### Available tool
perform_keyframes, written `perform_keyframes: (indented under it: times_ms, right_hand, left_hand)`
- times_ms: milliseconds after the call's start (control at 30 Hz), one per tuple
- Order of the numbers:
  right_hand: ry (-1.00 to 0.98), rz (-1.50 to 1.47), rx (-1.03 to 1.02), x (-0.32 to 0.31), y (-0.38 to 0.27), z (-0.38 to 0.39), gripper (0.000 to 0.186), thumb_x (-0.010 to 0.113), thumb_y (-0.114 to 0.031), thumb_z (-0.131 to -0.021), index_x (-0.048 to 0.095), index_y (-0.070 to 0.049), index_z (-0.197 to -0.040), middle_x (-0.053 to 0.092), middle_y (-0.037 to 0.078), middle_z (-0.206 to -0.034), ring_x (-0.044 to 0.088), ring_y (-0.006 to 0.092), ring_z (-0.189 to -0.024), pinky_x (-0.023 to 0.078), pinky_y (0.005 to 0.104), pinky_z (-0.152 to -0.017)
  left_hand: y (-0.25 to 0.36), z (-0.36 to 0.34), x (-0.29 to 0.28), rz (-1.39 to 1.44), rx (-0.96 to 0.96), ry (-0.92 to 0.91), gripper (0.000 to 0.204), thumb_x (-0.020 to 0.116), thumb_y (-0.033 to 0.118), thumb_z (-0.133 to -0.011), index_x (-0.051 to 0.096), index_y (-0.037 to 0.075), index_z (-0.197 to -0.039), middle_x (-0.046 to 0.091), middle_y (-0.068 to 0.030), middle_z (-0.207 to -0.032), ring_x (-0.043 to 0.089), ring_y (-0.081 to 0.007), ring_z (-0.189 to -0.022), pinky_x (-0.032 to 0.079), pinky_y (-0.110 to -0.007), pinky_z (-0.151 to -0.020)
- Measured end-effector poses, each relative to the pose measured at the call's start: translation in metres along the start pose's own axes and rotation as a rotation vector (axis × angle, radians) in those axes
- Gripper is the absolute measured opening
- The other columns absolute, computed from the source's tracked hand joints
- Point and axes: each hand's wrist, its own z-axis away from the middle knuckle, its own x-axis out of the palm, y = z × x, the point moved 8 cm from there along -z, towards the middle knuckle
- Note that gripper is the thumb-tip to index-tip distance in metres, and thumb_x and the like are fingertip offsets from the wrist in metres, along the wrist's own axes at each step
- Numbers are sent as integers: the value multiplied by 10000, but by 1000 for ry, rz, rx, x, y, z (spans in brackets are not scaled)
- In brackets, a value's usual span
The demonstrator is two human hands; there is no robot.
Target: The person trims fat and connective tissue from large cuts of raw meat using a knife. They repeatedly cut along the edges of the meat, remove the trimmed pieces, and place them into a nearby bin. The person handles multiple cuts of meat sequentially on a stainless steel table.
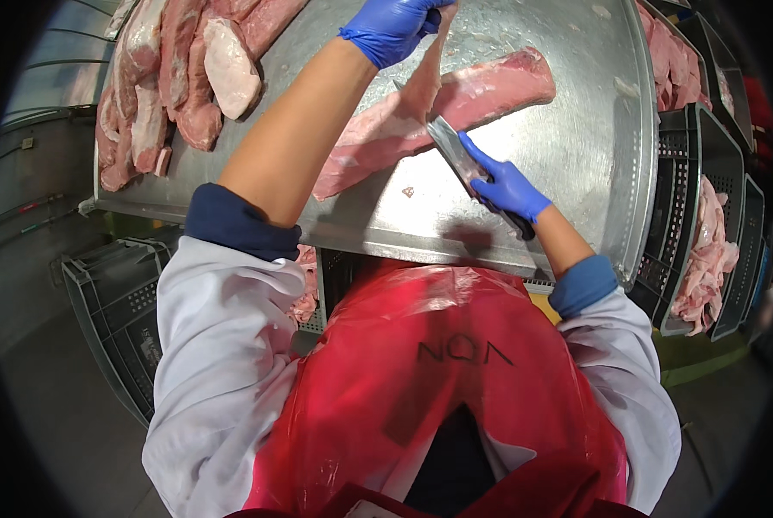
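A long pink pork loin (499,86) lies slantwise on the metal table (568,181). My left hand (393,31), in a blue glove, is closed on the upper end of a strip of trimming (427,82) and pulls it up from the loin. The strip's lower end still joins the meat. My right hand (506,183), also blue-gloved, grips a knife (457,155) by its dark handle. Its blade points up and left, touching the loin at the strip's base. A small meat scrap (408,192) rests on the table below the loin.
Several pork pieces (198,78) are heaped at the table's far left. On the right stand dark crates, one with pale trimmings (706,259), another with pink meat (670,60). A grey crate (119,302) is at lower left, and more trimmings (307,285) sit below the table's near edge.
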Motion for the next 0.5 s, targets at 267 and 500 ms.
perform_keyframes:
  times_ms: [267, 500]
  right_hand:
    - [-45, 14, 59, 9, -13, -7, 791, 531, -156, -902, 216, -355, -1600, 715, 140, -909, 686, 202, -763, 549, 361, -790]
    - [50, -28, -36, 13, -50, -59, 802, 521, -69, -923, 198, -333, -1608, 657, 96, -749, 616, 143, -581, 533, 294, -580]
  left_hand:
    - [8, 1, -7, 62, -14, 39, 148, 652, 220, -902, 664, 97, -820, 555, 32, -682, 479, -62, -587, 362, -233, -524]
    - [10, 1, 4, 16, 42, 16, 110, 646, 201, -913, 668, 117, -846, 531, 42, -663, 457, -66, -550, 357, -233, -504]
